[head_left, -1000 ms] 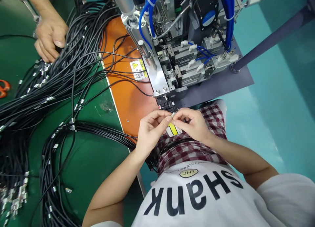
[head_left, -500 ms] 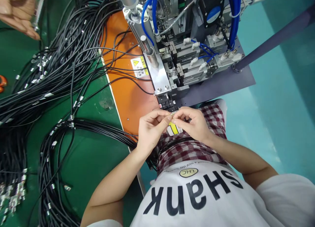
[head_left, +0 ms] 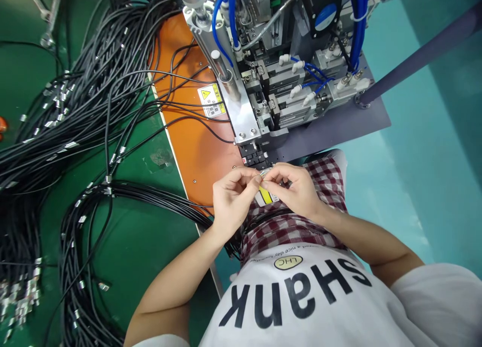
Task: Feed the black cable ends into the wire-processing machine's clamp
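My left hand (head_left: 232, 196) and my right hand (head_left: 295, 189) meet fingertip to fingertip just below the black jaw (head_left: 256, 157) of the metal machine (head_left: 278, 81). Between the thumbs and forefingers they pinch a small metal cable end (head_left: 264, 174). A yellow and white label (head_left: 265, 196) shows just under the fingers. Black cables (head_left: 158, 199) run from the green mat toward my left wrist and pass under it.
A large heap of black cables with metal ferrules (head_left: 75, 116) covers the green mat (head_left: 143, 236) at left. An orange plate (head_left: 196, 141) with a warning sticker (head_left: 211, 101) lies beside the machine. Blue air hoses (head_left: 357, 20) hang over it. Teal floor (head_left: 433, 151) lies at right.
Another person's hand at the top left, on the cable heap a second ago, has withdrawn out of view. My own hands have stayed pinched together at the same spot.
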Available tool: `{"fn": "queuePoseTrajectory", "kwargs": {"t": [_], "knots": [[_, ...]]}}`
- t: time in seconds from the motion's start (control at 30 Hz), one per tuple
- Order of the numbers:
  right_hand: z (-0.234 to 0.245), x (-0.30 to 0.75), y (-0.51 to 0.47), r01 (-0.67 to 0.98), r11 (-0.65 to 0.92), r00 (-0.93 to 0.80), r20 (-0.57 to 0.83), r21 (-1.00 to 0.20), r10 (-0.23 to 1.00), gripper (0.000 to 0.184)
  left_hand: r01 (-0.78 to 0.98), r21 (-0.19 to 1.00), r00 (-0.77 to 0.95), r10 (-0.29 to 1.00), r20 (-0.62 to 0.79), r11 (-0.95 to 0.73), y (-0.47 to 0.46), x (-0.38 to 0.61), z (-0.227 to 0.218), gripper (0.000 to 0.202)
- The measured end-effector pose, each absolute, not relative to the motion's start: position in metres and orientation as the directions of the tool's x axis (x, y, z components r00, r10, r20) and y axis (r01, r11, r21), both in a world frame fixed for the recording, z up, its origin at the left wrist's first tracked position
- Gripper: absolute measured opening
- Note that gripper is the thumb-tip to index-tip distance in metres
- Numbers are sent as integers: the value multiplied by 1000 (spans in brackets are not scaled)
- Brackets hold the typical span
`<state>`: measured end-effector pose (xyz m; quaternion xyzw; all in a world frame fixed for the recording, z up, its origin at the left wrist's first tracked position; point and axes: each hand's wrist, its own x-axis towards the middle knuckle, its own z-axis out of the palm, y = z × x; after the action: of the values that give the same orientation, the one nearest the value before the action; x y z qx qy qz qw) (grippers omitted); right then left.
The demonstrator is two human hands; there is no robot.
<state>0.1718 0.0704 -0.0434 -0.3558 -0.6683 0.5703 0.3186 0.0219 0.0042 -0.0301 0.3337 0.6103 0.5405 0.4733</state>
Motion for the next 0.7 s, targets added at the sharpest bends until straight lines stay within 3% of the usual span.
{"fn": "queuePoseTrajectory", "kwargs": {"t": [0.17,0.5,0.7], "knots": [[-43,173,72,122,100,-537,19,-987,843,7,-119,981,-333,924,-187,155,4,23,-29,12],[-46,171,70,123,76,-546,-4,-990,838,6,-362,901,-282,893,-350,239,5,17,-34,13],[-44,171,70,131,78,-535,-4,-988,845,7,-332,903,-266,891,-368,274,6,17,-32,14]]}}
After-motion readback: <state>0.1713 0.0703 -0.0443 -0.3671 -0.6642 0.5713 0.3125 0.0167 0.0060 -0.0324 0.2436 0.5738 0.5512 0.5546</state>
